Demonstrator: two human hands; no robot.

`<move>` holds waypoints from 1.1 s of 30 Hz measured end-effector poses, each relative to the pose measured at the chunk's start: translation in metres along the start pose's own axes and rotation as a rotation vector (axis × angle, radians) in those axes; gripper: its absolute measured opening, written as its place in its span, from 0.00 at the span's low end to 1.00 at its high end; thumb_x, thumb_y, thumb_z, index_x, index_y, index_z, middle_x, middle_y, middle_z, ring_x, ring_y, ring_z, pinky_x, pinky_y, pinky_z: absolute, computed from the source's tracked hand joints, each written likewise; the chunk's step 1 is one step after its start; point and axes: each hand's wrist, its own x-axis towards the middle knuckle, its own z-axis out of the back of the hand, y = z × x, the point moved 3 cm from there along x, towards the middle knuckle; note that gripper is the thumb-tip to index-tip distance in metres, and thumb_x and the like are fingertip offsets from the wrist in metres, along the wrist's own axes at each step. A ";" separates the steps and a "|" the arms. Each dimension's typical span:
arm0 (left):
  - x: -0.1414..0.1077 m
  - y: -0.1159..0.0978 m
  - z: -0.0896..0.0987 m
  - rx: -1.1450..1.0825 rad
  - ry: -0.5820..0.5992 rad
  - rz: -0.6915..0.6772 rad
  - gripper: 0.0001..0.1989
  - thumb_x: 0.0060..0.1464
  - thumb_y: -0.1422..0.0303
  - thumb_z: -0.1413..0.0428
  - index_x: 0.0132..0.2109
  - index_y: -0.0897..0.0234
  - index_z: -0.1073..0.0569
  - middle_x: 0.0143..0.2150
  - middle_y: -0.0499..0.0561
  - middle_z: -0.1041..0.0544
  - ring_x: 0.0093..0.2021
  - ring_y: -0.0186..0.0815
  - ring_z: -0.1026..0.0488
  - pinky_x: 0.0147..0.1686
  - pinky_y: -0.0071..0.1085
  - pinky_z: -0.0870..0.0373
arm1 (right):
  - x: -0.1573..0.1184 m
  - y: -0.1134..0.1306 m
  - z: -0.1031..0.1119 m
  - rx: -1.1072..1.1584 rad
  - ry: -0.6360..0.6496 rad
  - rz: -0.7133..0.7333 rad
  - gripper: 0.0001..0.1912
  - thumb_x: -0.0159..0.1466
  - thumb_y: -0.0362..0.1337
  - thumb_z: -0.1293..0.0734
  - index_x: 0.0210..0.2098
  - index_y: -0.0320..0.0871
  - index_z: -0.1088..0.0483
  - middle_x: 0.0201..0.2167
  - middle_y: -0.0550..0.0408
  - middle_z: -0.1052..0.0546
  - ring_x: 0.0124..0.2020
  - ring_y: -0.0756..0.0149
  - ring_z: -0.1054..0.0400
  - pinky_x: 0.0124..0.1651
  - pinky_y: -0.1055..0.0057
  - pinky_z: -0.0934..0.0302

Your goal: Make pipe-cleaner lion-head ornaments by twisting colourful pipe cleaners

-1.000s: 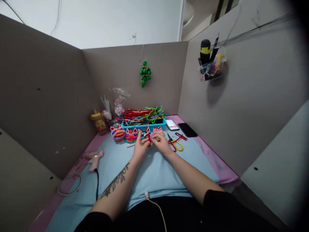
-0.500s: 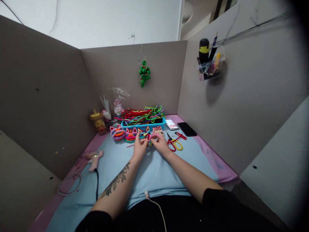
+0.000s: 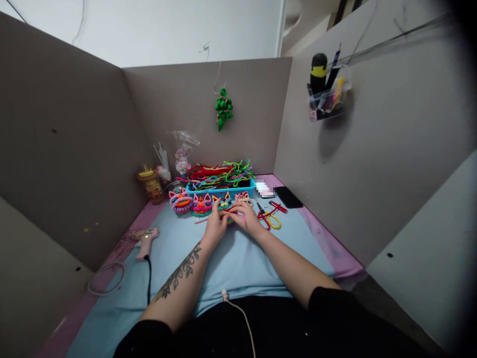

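Note:
In front of a blue basket, my left hand (image 3: 216,224) and my right hand (image 3: 248,221) meet with their fingertips closed on a small piece of fuzzy pipe cleaners (image 3: 231,211), red and pink. My fingers cover most of it, so its shape is unclear. Just behind stand several colourful pipe-cleaner animal heads with ears, among them a purple one (image 3: 181,203) and a pink and orange one (image 3: 201,206). A loose pink pipe cleaner (image 3: 201,221) lies left of my left hand. Scissors (image 3: 275,222) with red and yellow handles rest right of my right hand.
The blue basket (image 3: 223,192) is heaped with pipe cleaners. A pink glue gun (image 3: 147,243) with a black cord lies at left. A dark phone (image 3: 289,197) is at back right, a brown cup (image 3: 152,185) at back left. Partition walls enclose the table.
My right hand has turned and flattened over the piece, and more of the pink part is now hidden. Both hands stay together at the same spot; the view has shifted slightly.

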 end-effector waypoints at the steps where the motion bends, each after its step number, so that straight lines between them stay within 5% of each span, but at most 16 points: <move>1: 0.000 0.000 0.001 0.012 0.002 0.001 0.32 0.50 0.74 0.47 0.62 0.64 0.46 0.33 0.50 0.22 0.36 0.36 0.26 0.44 0.34 0.34 | 0.000 0.002 0.001 -0.026 0.003 0.019 0.04 0.57 0.37 0.32 0.32 0.46 0.25 0.37 0.52 0.27 0.44 0.62 0.34 0.52 0.61 0.43; 12: 0.001 0.009 0.006 0.092 0.009 -0.038 0.29 0.48 0.72 0.44 0.58 0.63 0.41 0.32 0.50 0.25 0.32 0.35 0.27 0.36 0.31 0.32 | -0.001 0.000 -0.002 -0.014 0.060 0.024 0.05 0.57 0.33 0.35 0.25 0.42 0.30 0.33 0.51 0.29 0.39 0.62 0.34 0.46 0.63 0.40; 33: -0.001 0.015 -0.006 0.227 0.140 -0.062 0.23 0.50 0.76 0.48 0.53 0.65 0.43 0.30 0.49 0.28 0.32 0.36 0.29 0.35 0.32 0.35 | -0.003 -0.004 -0.004 0.087 0.099 0.055 0.06 0.57 0.30 0.36 0.24 0.42 0.32 0.33 0.53 0.34 0.38 0.64 0.37 0.46 0.64 0.42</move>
